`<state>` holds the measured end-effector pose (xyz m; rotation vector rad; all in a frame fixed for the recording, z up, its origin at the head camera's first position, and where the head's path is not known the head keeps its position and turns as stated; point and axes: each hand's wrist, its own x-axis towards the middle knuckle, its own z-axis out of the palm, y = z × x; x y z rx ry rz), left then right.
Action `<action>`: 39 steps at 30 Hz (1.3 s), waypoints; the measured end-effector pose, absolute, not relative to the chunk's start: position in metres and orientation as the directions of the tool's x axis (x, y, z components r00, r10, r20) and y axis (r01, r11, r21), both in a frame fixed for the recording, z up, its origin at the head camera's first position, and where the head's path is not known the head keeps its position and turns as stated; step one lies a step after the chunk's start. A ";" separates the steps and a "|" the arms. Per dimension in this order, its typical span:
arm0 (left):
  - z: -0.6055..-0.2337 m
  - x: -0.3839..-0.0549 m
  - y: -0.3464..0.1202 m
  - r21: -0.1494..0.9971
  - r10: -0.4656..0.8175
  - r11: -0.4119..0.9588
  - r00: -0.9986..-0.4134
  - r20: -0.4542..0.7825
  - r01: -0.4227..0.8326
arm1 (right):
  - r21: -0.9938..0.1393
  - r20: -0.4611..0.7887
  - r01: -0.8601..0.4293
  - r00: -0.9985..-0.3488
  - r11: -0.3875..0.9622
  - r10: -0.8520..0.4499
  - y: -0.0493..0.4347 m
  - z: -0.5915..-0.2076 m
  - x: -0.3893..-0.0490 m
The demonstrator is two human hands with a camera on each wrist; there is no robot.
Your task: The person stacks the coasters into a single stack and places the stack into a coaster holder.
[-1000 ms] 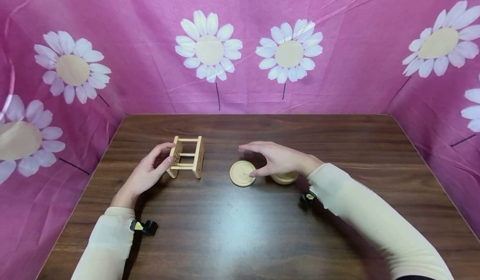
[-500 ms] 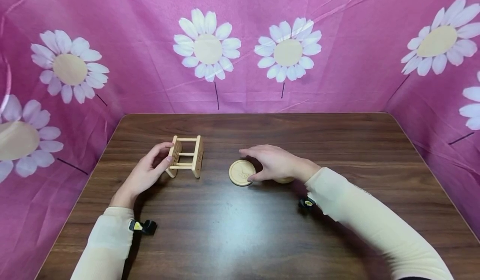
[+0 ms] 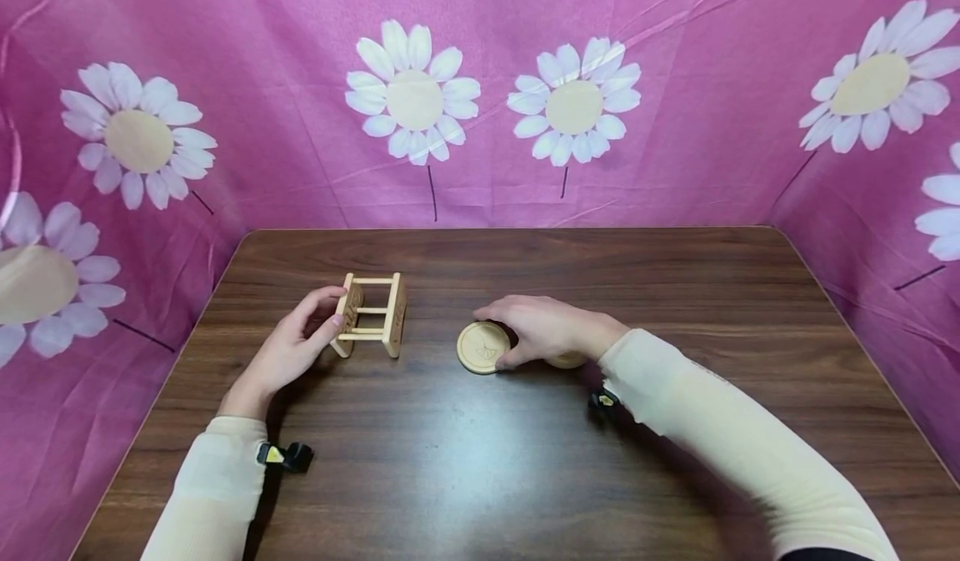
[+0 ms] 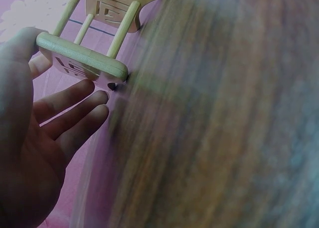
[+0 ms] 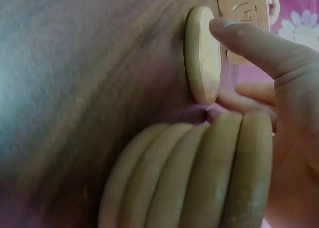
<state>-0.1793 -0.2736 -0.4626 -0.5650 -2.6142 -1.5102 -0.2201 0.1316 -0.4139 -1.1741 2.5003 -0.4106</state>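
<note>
My left hand [image 3: 288,344] grips the left side panel of a small wooden coaster holder [image 3: 392,328], thumb on its near side. In the left wrist view the thumb and a finger pinch the holder's panel [image 4: 82,57], while the other fingers stretch below it. A round wooden coaster [image 3: 478,347] with an engraved drawing lies right of the holder. My right hand [image 3: 551,328] reaches over it, thumb at the near rim and fingers at the far rim. Under the right palm is a stack of several coasters [image 5: 199,178], mostly hidden in the head view.
Both things rest on a dark wood-grain table [image 3: 465,453]. A pink cloth with white daisies [image 3: 487,186] hangs behind the table and at its sides. Black wrist cameras [image 3: 288,457] are strapped to both sleeves.
My right hand has come down and slightly left, its thumb and fingers closing round the single coaster's rim. The left hand and the coaster holder have stayed in place.
</note>
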 end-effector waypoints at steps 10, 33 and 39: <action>-0.463 -0.179 -0.274 0.826 0.280 0.446 -0.930 0.238 0.346 | -0.442 -0.203 -0.714 -0.509 0.542 -0.837 0.131 -0.413 -0.230; -0.463 -0.180 -0.273 0.832 0.287 0.431 -0.927 0.242 0.350 | -0.371 -0.178 -0.786 -0.462 0.494 -0.869 0.127 -0.416 -0.232; -0.463 -0.180 -0.273 0.830 0.285 0.434 -0.927 0.243 0.351 | -0.359 -0.180 -0.795 -0.455 0.489 -0.872 0.123 -0.416 -0.230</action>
